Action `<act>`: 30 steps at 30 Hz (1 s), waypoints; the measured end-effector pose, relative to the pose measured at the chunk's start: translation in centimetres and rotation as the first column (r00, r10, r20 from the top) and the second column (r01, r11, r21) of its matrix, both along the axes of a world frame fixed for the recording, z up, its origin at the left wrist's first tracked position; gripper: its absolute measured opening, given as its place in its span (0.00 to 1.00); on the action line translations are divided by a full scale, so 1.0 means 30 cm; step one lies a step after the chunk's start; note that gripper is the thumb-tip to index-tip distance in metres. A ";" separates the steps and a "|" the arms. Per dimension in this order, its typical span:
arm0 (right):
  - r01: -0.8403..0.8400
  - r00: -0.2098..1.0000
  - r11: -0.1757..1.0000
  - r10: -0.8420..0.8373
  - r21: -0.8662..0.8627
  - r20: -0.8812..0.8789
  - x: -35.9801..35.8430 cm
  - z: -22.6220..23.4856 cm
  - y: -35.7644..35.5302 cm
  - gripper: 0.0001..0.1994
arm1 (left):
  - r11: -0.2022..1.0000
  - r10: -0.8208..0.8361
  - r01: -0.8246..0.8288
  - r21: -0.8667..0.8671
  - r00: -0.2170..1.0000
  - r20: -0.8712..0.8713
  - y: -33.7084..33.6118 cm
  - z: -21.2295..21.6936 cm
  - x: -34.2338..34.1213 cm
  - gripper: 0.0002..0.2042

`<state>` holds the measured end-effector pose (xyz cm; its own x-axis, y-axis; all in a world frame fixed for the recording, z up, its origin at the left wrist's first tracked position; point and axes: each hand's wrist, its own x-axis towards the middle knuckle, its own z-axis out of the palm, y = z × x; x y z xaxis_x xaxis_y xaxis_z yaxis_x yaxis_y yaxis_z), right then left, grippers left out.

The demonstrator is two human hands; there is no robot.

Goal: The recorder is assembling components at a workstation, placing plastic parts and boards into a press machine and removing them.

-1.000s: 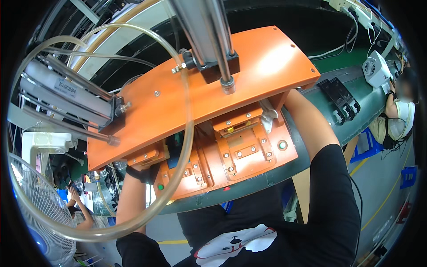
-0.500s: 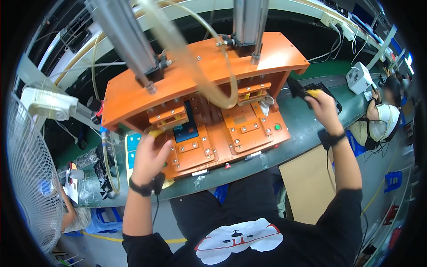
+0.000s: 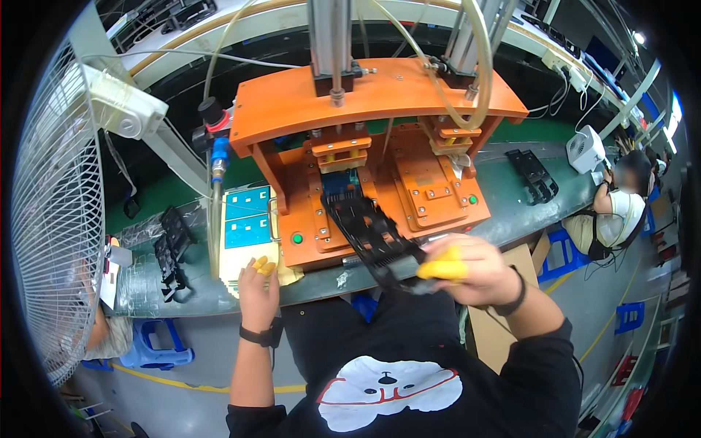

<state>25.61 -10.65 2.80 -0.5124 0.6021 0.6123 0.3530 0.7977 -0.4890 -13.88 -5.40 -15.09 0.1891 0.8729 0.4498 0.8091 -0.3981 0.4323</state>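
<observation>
My right hand [image 3: 475, 270], with yellow covers on its fingertips, is closed on one end of a black plastic frame [image 3: 369, 230]. The frame is tilted in front of the orange press [image 3: 380, 106], and its far end overlaps the left fixture. Behind it, part of a dark flat panel [image 3: 337, 181] shows under the left press head. My left hand [image 3: 259, 299], also with yellow fingertip covers, is at the near edge of a pale yellow sheet [image 3: 252, 255] bearing blue stickers [image 3: 247, 216]. Its fingers point forward and look stretched out, with nothing visible in them.
Another black frame [image 3: 531, 175] lies right of the press, near a small white fan [image 3: 586, 146]. More black parts [image 3: 171, 252] lie on the green table at left. A large caged fan [image 3: 62, 212] stands at far left. A person [image 3: 628, 193] sits at far right.
My right hand has brought the black frame from the table's right side to the front of the press. My left hand has left the left fixture for the sheet. The view has shifted.
</observation>
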 end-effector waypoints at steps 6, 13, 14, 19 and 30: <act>0.080 0.972 0.957 -0.137 0.279 0.190 -0.166 -0.149 0.209 0.12 | 0.972 0.161 -0.083 -0.219 0.914 0.372 0.001 0.069 -0.036 0.07; 0.201 0.929 0.969 -0.234 0.140 0.287 -0.222 -0.153 0.285 0.19 | 0.987 0.155 -0.158 -0.011 0.945 0.287 -0.062 0.082 -0.093 0.06; 0.254 0.898 0.959 -0.283 0.127 0.336 -0.230 -0.142 0.282 0.22 | 0.990 0.127 -0.139 0.037 0.963 0.238 -0.081 0.060 -0.099 0.07; 0.270 0.847 0.963 -0.234 -0.006 0.476 -0.253 -0.122 0.302 0.29 | 0.998 0.007 0.002 -0.059 0.989 0.150 -0.177 0.027 -0.104 0.14; 0.161 0.971 0.986 -0.167 0.049 0.171 -0.439 -0.198 0.105 0.26 | 0.988 -0.011 -0.001 -0.155 0.997 -0.080 0.049 0.062 -0.075 0.22</act>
